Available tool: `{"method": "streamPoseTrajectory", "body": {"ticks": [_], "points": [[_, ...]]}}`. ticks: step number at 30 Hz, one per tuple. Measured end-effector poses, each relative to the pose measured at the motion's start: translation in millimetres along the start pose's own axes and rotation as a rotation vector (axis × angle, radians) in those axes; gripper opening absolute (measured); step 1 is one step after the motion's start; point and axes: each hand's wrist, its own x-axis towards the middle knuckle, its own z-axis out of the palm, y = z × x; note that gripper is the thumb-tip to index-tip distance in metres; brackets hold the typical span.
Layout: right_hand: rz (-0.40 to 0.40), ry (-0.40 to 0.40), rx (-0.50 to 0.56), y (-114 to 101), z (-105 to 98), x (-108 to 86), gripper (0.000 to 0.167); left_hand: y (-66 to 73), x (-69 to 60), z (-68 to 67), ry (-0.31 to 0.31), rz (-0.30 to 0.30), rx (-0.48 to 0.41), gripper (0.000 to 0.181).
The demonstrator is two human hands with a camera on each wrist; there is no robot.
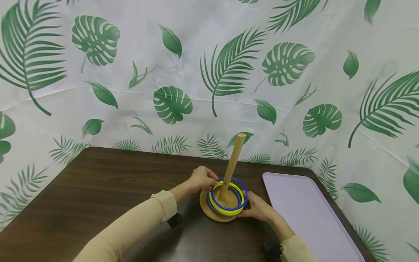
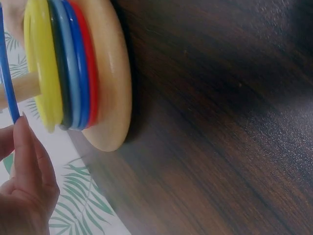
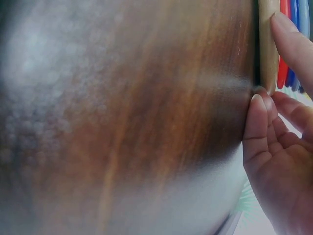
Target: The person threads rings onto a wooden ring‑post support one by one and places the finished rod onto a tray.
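Observation:
A ring-stacking toy stands on the table, its wooden peg [image 1: 233, 163] rising from a round wooden base [image 2: 115, 83]. My left hand [image 1: 203, 178] pinches a thin blue ring [image 2: 6, 73] between thumb and fingertips. That ring encircles the peg and is held above the stack, apart from it. Below it, a yellow ring [image 2: 44, 63] lies on top of dark green, light blue, blue and red rings, the red ring [image 2: 91, 73] lowest. At the right side, my right hand [image 1: 260, 207] grips the edge of the base, thumb and fingers around it; the far fingers are partly hidden.
A pale purple tray [image 1: 304, 207] lies on the dark wooden table [image 1: 108, 182] just right of my right hand. Behind the table hangs a white cloth [image 1: 183, 29] printed with green leaves.

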Motion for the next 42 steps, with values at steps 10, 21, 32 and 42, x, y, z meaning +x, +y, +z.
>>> {"method": "streamPoseTrajectory", "body": {"ticks": [10, 21, 32, 42], "points": [[0.06, 0.02, -0.053, -3.0, -0.7, -3.3, 0.055, -5.7, 2.8, 0.8, 0.039, 0.009, 0.068, 0.007], [0.046, 0.02, -0.056, -1.1, 1.4, -3.3, 0.06, -9.5, 5.3, 3.1, 0.055, 0.014, 0.083, 0.006], [0.04, 0.016, -0.04, -1.0, -0.1, -2.9, 0.063, -14.6, 4.7, 1.4, 0.066, 0.007, 0.041, 0.008], [0.031, 0.009, -0.049, -0.8, -0.7, -3.4, 0.063, -19.8, -1.4, -3.2, 0.146, 0.116, 0.045, 0.011]]}}
